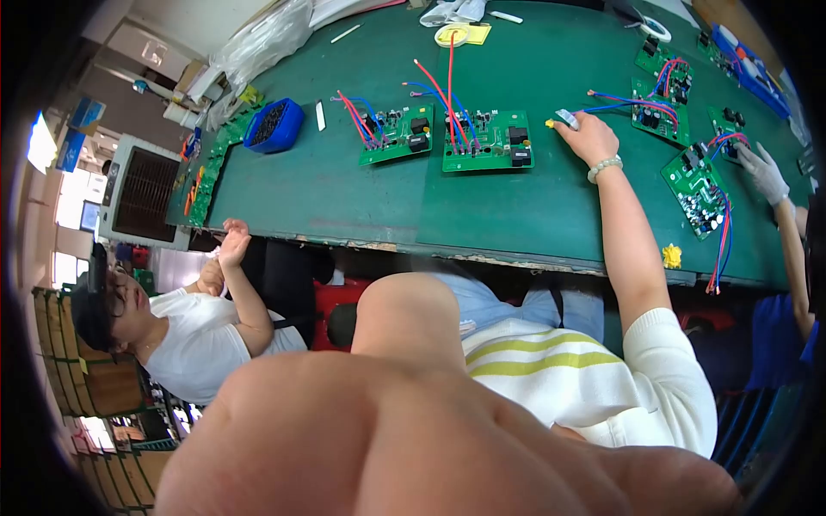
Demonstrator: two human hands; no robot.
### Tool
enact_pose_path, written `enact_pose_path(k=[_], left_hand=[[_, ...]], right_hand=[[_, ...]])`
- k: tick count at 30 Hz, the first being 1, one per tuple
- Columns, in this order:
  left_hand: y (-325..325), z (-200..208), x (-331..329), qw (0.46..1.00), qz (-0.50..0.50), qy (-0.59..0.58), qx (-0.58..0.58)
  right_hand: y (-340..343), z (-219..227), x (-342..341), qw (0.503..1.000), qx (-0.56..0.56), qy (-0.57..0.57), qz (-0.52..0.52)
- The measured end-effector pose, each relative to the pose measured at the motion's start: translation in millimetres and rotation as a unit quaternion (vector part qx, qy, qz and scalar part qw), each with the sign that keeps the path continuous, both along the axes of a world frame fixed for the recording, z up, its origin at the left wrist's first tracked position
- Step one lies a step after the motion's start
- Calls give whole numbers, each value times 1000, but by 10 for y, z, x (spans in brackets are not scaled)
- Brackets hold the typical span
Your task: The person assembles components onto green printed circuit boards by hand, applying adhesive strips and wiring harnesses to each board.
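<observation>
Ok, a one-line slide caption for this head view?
Right hand rests on a green table beside wired circuit boards; the left hand is hidden by a close, blurred arm.

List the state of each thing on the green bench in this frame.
right hand: resting on the green bench, fingertips on a small pale part; grip unclear.
nearest circuit board: flat, components up, red and blue wires attached.
blue bin: open, holding small dark parts.
tape roll: lying flat.
</observation>
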State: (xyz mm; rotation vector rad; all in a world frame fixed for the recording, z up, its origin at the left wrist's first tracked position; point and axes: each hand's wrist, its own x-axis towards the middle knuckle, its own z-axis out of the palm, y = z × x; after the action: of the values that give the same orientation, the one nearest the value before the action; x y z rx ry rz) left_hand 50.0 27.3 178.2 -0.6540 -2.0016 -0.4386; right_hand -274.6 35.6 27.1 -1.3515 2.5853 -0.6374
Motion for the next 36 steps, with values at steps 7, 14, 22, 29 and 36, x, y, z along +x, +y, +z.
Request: enact_pose_path(k=[7,14,22,29,36], left_hand=[[-187,-428,324,990,68,-8,-124],[-414,-917,679,963,126,-33,-238],[-457,-1560,1402,904,226,-88,-353],[-294,-1776,2354,806,332,-172,-459],[49,-2087,2934,709,392,-241,-534]], right_hand=[[16,9,26,1000,-7,8,7],[22,-39,0,1000,5,18,18],[38,1,23,999,5,38,27],[136,96,18,994,-4,100,52],[138,35,57,981,-118,126,92]])
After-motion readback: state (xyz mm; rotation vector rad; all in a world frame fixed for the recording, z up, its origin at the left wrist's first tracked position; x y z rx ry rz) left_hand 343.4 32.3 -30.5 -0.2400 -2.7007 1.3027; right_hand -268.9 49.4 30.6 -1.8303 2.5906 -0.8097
